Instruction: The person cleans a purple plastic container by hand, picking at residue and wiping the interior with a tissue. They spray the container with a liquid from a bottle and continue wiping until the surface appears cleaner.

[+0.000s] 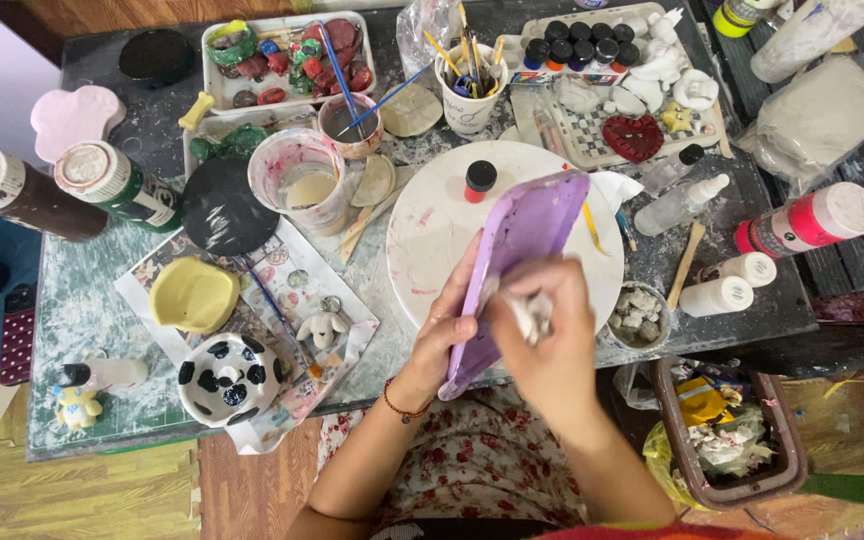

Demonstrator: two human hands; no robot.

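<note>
I hold a purple tray (517, 260) tilted on edge over the white turntable (432, 240), its long side running up from my lap toward the red-capped bottle (479, 180). My left hand (442, 335) grips the tray's near left edge, fingers curled over the rim and thumb behind it. My right hand (542, 335) is closed around a crumpled white wad (530, 312) and presses it against the tray's inner face; the hand is blurred, so I cannot make out the wad's material. A red bracelet (402, 405) sits on my left wrist.

Left of the turntable stand a paint-smeared cup (302, 180) and a black disc (222, 208). Nearer me on that side lie a yellow dish (192, 295), a spotted black-and-white bowl (227, 380) and a small white dog figure (324, 328), all on printed paper. Behind the turntable a cup of brushes (470, 85) stands upright beside a rack of paint pots (577, 45). To my right, a small bowl of white chunks (638, 315) sits just beside the turntable, with white bottles (727, 285) near it.
</note>
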